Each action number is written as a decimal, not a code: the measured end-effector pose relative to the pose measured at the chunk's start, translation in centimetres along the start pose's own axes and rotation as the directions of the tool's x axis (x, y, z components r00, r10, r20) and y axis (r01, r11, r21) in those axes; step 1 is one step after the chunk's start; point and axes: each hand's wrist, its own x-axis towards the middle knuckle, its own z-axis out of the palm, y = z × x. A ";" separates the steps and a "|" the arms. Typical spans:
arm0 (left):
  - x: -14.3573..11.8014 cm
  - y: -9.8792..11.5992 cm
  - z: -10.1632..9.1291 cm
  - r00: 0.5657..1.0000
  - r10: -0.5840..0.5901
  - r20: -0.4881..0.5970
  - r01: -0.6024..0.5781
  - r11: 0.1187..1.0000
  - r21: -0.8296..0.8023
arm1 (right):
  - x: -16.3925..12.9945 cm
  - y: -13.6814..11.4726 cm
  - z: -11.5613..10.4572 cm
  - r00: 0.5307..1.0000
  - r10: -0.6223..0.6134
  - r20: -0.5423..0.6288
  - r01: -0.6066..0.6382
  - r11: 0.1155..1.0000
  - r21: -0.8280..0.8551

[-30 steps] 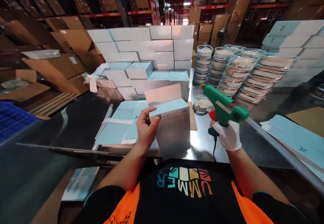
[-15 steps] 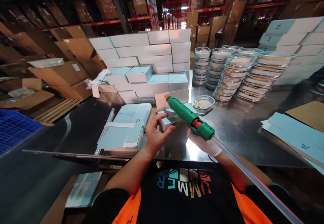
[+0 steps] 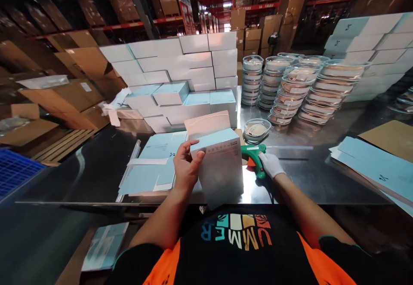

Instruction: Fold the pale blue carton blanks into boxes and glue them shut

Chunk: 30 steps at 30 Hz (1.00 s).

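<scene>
1. Upright on the steel table [image 3: 306, 177], close to its near edge, stands a pale blue box [image 3: 219, 167], its top flap [image 3: 207, 122] raised and leaning away from the person.
2. Against the box's left edge, the bare left hand [image 3: 185, 167] is closed on it: the fingers curl over the upper left corner and the thumb lies along the side.
3. Just right of the box, the right hand [image 3: 271, 164], in a white glove, is wrapped around the handle of a green glue gun [image 3: 253, 156]. The gun lies low at the table surface, its body pointing toward the box and partly hidden behind it.
4. Behind the box and a little to its right sits a single clear lidded dish [image 3: 256, 129], apart from the gun.
5. Further back on that right side rise several stacks of dishes [image 3: 290, 87] of the same kind.
6. Directly behind the box, a wall of closed boxes [image 3: 183, 70] is piled, white and pale blue.
7. Left of the box, touching the left wrist's side, lies a pile of flattened blue cartons [image 3: 155, 162].
8. Far right of the box, more flat blue sheets [image 3: 374, 164] rest on the table beside brown cardboard.
9. Near the box, below it in view, the person's black shirt with orange sleeves fills the bottom.
</scene>
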 end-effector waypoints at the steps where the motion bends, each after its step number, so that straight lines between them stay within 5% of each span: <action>1: 0.0 -0.1 0.2 1.000 -0.006 0.006 0.006 1.000 -0.010 | 0.1 -0.1 -0.2 0.999 -0.005 -0.053 0.003 0.999 -0.036; 4: -0.3 -0.3 1.1 0.999 -0.008 0.040 0.010 0.999 -0.047 | -0.3 -2.3 0.4 0.996 -0.067 -0.067 0.069 0.997 0.029; 7: -0.5 -0.5 1.6 0.995 0.050 0.083 -0.048 0.998 -0.029 | -1.4 -6.0 2.5 0.961 -0.258 0.102 0.217 0.928 0.303; 10: -0.6 -0.7 1.5 0.988 0.124 0.093 -0.129 0.991 0.046 | -2.0 -8.6 3.7 0.905 -0.332 0.267 0.215 0.897 0.386; 15: -0.7 -1.4 1.0 0.966 0.251 0.055 -0.245 0.964 -0.099 | -1.5 -7.9 2.5 0.823 -0.444 0.355 0.371 0.893 0.256; 20: 0.7 -1.4 -0.8 0.901 0.363 0.239 -0.351 0.932 -0.093 | -2.1 -7.0 1.8 0.651 -0.663 0.370 0.645 0.740 0.191; 22: 2.1 -0.4 -1.9 0.853 0.398 0.338 -0.399 0.914 -0.068 | -2.7 -7.2 2.3 0.603 -0.720 0.343 0.722 0.676 0.149; 24: 3.6 1.5 -2.6 0.751 0.403 0.523 -0.496 0.867 0.044 | -3.1 -7.3 3.4 0.542 -0.781 0.311 0.797 0.595 0.105; 26: 4.7 3.9 -2.7 0.618 0.302 0.726 -0.615 0.760 0.208 | -3.0 -7.1 4.7 0.444 -0.843 0.303 0.870 0.487 0.078; 28: 5.2 6.0 -2.4 0.546 0.139 0.827 -0.691 0.633 0.349 | -1.8 -6.7 5.8 0.377 -0.864 0.334 0.907 0.417 0.057; 30: 5.3 7.2 -2.4 0.563 0.046 0.825 -0.701 0.556 0.447 | 0.9 -6.2 5.9 0.454 -0.809 0.374 0.877 0.480 -0.025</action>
